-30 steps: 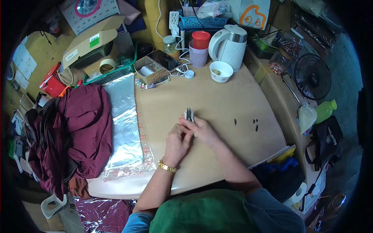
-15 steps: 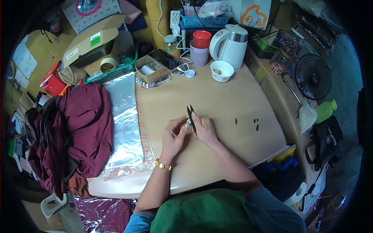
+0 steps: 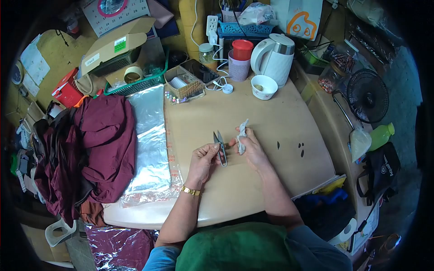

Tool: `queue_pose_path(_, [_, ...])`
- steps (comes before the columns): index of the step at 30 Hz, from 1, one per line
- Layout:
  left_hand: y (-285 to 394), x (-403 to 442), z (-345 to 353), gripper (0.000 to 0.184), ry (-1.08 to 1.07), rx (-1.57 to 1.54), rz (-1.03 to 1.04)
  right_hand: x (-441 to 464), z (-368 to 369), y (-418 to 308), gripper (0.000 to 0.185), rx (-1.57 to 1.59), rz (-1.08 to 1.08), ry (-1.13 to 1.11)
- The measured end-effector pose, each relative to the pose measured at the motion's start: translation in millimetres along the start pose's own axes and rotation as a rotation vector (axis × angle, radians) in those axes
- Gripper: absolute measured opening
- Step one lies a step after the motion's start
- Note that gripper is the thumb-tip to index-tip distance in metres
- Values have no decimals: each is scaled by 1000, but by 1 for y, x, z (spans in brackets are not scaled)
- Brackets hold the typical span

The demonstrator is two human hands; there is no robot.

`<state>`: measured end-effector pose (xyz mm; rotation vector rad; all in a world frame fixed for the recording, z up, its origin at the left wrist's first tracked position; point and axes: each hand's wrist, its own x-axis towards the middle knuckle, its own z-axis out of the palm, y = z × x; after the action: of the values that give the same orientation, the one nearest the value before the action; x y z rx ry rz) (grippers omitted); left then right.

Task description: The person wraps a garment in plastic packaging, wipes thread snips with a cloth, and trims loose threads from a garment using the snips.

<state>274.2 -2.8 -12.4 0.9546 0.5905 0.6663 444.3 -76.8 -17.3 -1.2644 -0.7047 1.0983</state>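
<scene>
Over the middle of the table (image 3: 212, 108), my left hand (image 3: 203, 163) holds a pair of thread snips (image 3: 221, 151) between thumb and fingers, blades pointing away from me. A short way to the right, my right hand (image 3: 254, 151) is closed on a crumpled white piece (image 3: 242, 135), which looks like cloth or tissue. Its top end sticks up past my fingers. The snips and the white piece are apart. Several small dark flat pieces (image 3: 301, 151) lie on the tabletop to the right of my right hand.
Left of my hands lie clear plastic bags (image 3: 147, 144) and a heap of maroon fabric (image 3: 106, 144). Along the back stand a wicker basket (image 3: 183, 83), a purple cup (image 3: 238, 67), a white bowl (image 3: 264, 88) and a white kettle (image 3: 274, 61). A black fan (image 3: 367, 95) is at the right.
The snips have passed from my right hand to my left. My right hand now has the white piece, which was between my hands before. My hands have drawn apart, and the view has shifted slightly.
</scene>
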Motion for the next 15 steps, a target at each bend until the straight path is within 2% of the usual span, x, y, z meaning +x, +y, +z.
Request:
queue_pose_path(1, [-2, 1, -1, 23, -35, 54, 25, -2, 1, 0, 35, 143, 8, -79])
queue_pose_path(2, [-4, 1, -2, 23, -36, 55, 25, -4, 3, -1, 35, 144, 7, -78])
queue_pose_path(4, [-5, 0, 2, 24, -39, 102, 39, -13, 14, -13, 41, 447, 66, -255])
queue_pose_path(8, [1, -5, 8, 23, -62, 144, 53, -6, 8, 2, 42, 398, 9, -298])
queue_pose_path(10, [-1, -4, 7, 22, -60, 323, 81, 3, 11, 10, 38, 180, -131, -193])
queue_pose_path(11, [-4, -3, 6, 22, -62, 324, 79, 4, 12, 15, 38, 181, -132, -191])
queue_pose_path(13, [-5, -2, 7, 23, -99, 298, 118, 2, 20, 10, 24, 137, -277, 180])
queue_pose_path(15, [-3, -4, 14, 24, -94, 267, 125, 2, 13, 13, 18, 12, -288, 206])
